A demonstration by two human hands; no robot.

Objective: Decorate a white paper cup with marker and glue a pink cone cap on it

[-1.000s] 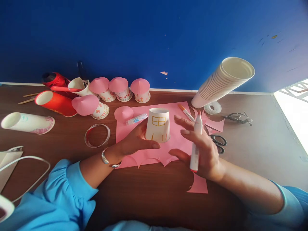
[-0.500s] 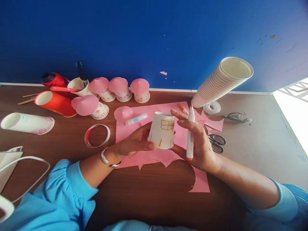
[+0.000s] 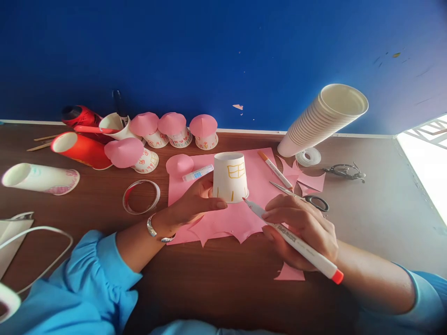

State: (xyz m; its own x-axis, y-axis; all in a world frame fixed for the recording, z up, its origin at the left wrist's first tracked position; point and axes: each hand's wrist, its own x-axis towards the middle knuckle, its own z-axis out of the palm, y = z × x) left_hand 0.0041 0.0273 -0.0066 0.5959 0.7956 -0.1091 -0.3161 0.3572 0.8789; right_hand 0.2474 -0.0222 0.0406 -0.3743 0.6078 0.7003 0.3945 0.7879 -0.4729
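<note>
My left hand (image 3: 199, 201) holds a white paper cup (image 3: 226, 179) upside down by its left side, above a pink paper sheet (image 3: 260, 163). A yellow window and short yellow strokes are drawn on the cup. Pinched in my right hand (image 3: 302, 228) is a white marker (image 3: 307, 251) with a red end cap; its uncapped red tip is at the cup's lower right rim. Behind my right hand lie scissors (image 3: 316, 202), partly hidden, and an orange-and-white marker (image 3: 275, 170) rests on the sheet.
Small cups with pink cone tops (image 3: 203, 126) stand at the back left, near a red cup (image 3: 84, 151) and a white cup (image 3: 42, 177). A tape ring (image 3: 125, 200) lies left of the sheet. At the back right are a tall cup stack (image 3: 314, 123), a white roll (image 3: 317, 157) and glasses (image 3: 344, 171).
The held cup has moved up and slightly left. My right hand has come off it, shifted right and down, and turned the marker from upright to slanted, tip toward the cup.
</note>
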